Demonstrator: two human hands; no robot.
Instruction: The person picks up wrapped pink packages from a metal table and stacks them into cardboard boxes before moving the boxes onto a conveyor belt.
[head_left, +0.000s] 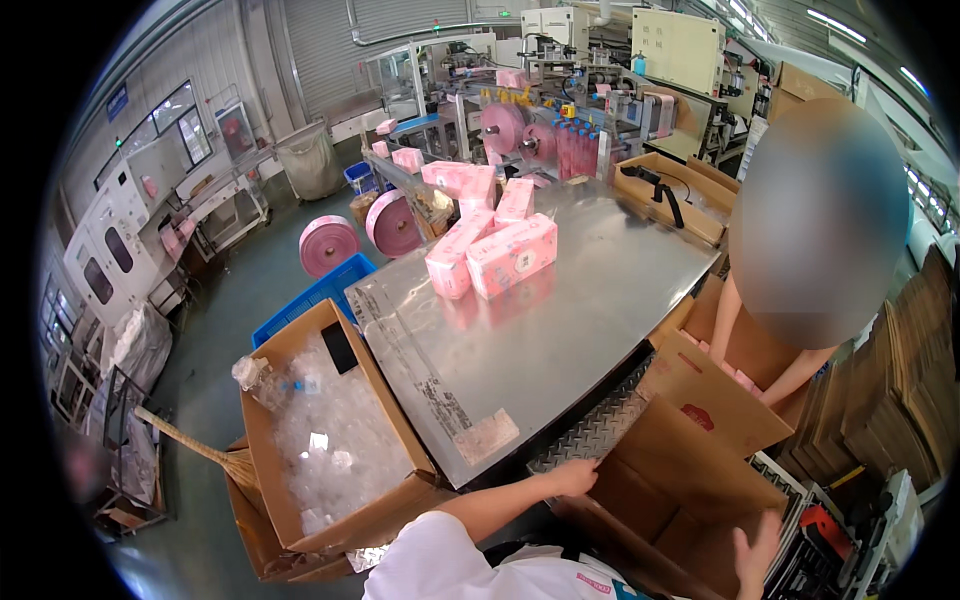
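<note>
An open cardboard box [640, 520] stands before me on the right, and the part of its inside that I see holds nothing. My left hand [573, 478] is closed on the rim at its left corner. At the near right side of the box, my right hand [757, 552] has its fingers apart and grips nothing. Several pink packs of tissue [512, 257] lie in a pile on the metal table [610, 290], beyond the reach of both hands.
A co-worker's arms [727, 315] reach into another cardboard box [715, 385] at the right. On the left stands a carton of clear plastic [345, 430], with a broom [190, 435] beside it. Flattened cardboard [880, 390] is stacked at the far right. Machinery [540, 120] fills the back.
</note>
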